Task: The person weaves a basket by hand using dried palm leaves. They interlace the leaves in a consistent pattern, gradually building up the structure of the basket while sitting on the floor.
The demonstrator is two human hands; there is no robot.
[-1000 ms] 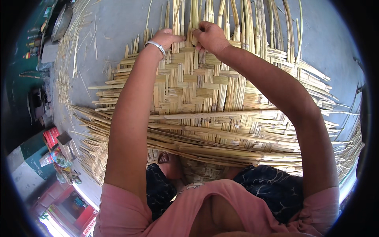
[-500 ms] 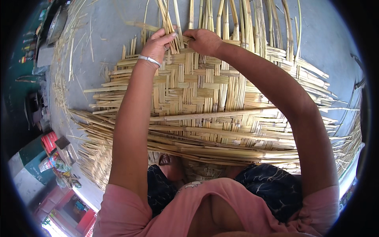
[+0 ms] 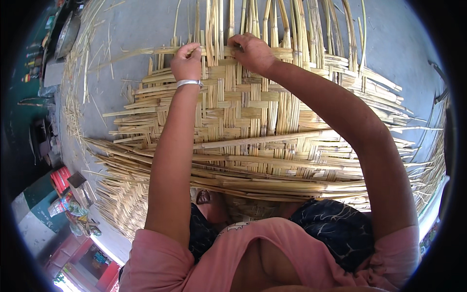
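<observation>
A partly woven mat (image 3: pixel 253 104) of split yellow reeds spreads in front of me, and its loose upright reeds (image 3: pixel 272 24) fan away from the far edge. Along that edge a crosswise reed strip (image 3: pixel 158 50) runs out to the left. My left hand (image 3: pixel 187 61), with a pale bangle at the wrist, is closed around this strip. Just to the right, my right hand (image 3: pixel 253 52) bends over the same edge, its fingers curled in a pinch on the strip among the uprights. The right fingertips are partly hidden.
Several long loose reeds (image 3: pixel 272 187) lie across the mat close to my knees. Reed scraps (image 3: pixel 73 107) litter the grey floor (image 3: pixel 131 29) on the left. A metal pan (image 3: pixel 68 34), a red container (image 3: pixel 61 179) and plastic bags (image 3: pixel 73 209) stand at the left side.
My left hand has let go of a bundle of upright reeds and moved left and slightly down onto the crosswise strip. The strip now lies straighter along the far edge. My right hand shifted only slightly.
</observation>
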